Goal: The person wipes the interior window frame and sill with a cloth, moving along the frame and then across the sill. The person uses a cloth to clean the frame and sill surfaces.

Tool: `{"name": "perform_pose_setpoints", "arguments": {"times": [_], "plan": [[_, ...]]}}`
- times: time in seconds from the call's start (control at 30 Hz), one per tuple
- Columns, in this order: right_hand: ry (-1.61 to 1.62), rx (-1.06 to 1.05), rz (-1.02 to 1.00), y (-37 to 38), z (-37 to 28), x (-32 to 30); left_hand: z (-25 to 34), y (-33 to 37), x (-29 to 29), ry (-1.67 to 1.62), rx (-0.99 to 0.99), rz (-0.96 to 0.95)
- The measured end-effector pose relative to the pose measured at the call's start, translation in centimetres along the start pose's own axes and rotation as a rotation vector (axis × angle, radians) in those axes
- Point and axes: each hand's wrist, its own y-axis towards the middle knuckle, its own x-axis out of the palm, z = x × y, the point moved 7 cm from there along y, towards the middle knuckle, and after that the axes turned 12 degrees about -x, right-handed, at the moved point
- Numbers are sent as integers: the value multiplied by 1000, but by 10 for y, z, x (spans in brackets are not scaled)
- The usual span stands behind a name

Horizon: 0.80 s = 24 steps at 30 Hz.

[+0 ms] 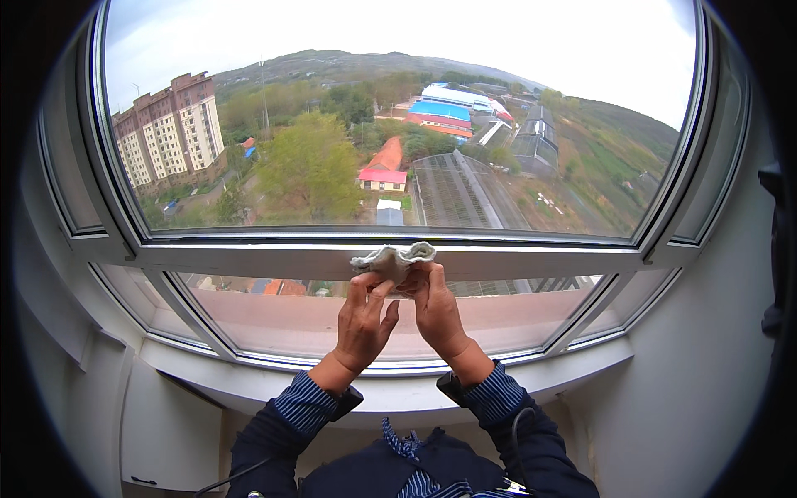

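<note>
A crumpled grey-white cloth point(390, 259) is bunched between my two hands, in front of the silver horizontal bar point(249, 260) of a window frame. My left hand point(362, 322) pinches it from below with bent fingers, the thumb standing a little apart. On the other side my right hand point(439, 311) has its fingers closed on the cloth's lower right part. The folds stick up above the fingertips and overlap the bar's top edge. Whether the cloth presses on the metal cannot be told. The fingers hide its lower part.
Above the bar is a large pane point(465, 191) with trees, buildings and hills outside; a lower pane point(266, 319) lies behind my wrists. A white sill point(531, 375) runs below. At left stands a white cabinet point(170, 436); a dark object point(772, 249) hangs on the right wall.
</note>
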Motion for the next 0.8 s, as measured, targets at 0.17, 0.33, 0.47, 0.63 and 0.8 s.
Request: {"name": "perform_pose_setpoints", "arguments": {"times": [0.17,0.33,0.47,0.63,0.8], "plan": [[-170,-7,-127,2,-15,-32,0,17,26,140,13,116],[-531,-338,96,22,-39,-105,1,20,39,196,-18,231],[-693,-438,10,27,-19,-107,8,21,50,216,35,248],[-785,-503,37,18,-4,-99,-3,24,44,255,108,199],[-791,-522,65,18,-2,-99,-73,21,-48,319,14,436]]}}
